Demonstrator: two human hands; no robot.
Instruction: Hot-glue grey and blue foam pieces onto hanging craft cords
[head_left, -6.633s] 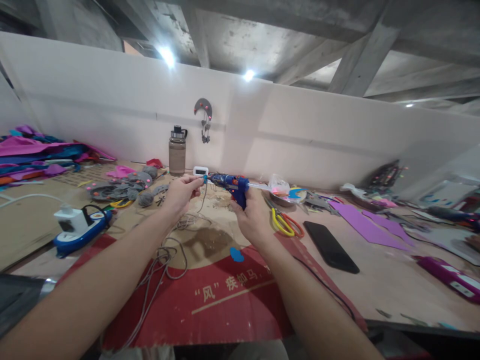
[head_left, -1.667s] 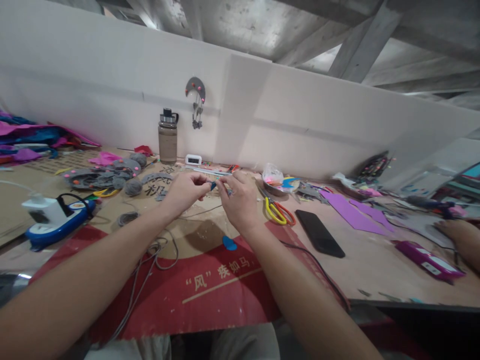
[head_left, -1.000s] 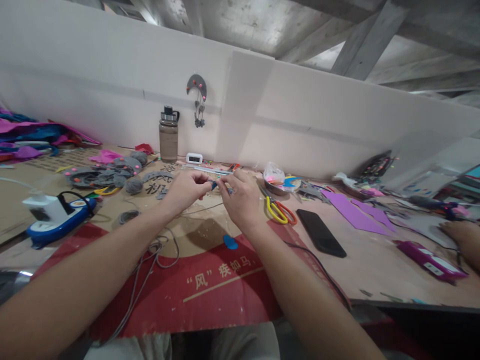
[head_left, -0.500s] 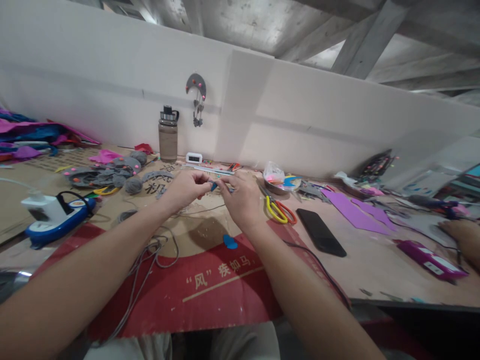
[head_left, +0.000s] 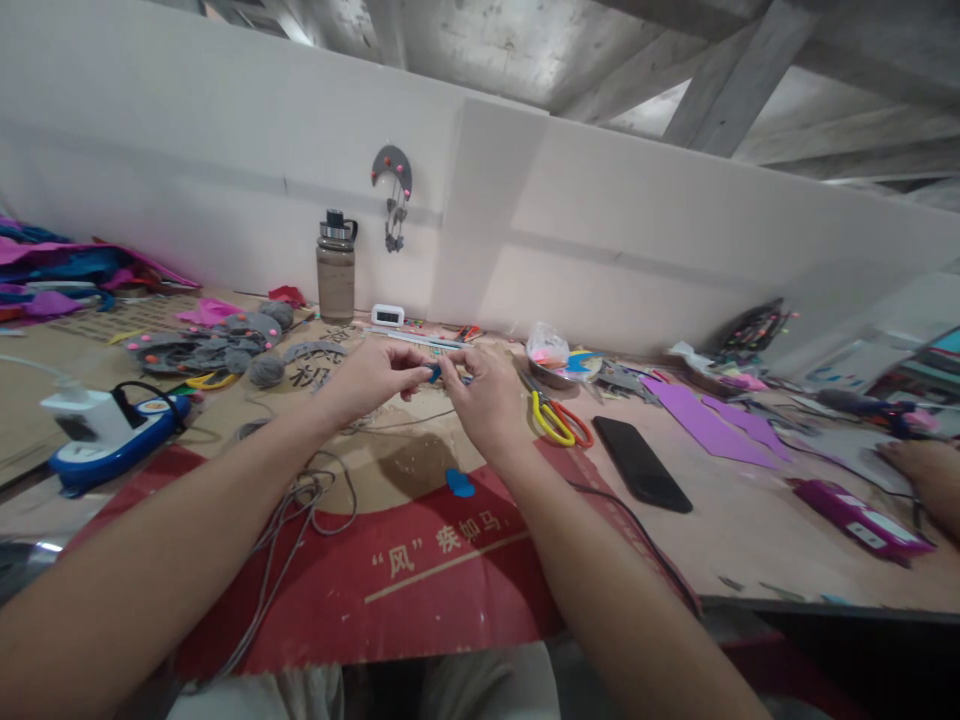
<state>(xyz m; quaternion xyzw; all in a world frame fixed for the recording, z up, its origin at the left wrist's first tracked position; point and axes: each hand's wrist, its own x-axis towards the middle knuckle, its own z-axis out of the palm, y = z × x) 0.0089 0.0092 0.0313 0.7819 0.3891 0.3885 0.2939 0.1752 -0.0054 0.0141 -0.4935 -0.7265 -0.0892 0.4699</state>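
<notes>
We pinch the tiny blue foam piece [head_left: 434, 372] between the closed fingertips of our left hand [head_left: 373, 376] and right hand [head_left: 484, 396], held above the cardboard-covered table [head_left: 750, 540]; it looks light, soft, easily crushed, best gripped at its edges.

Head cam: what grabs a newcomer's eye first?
Both hands meet mid-frame, the left hand and right hand pinching a small blue piece between their fingertips above the bench. Below them lies a red cardboard sheet with white print; yellow-and-orange scissors and a black phone lie to the right.
</notes>
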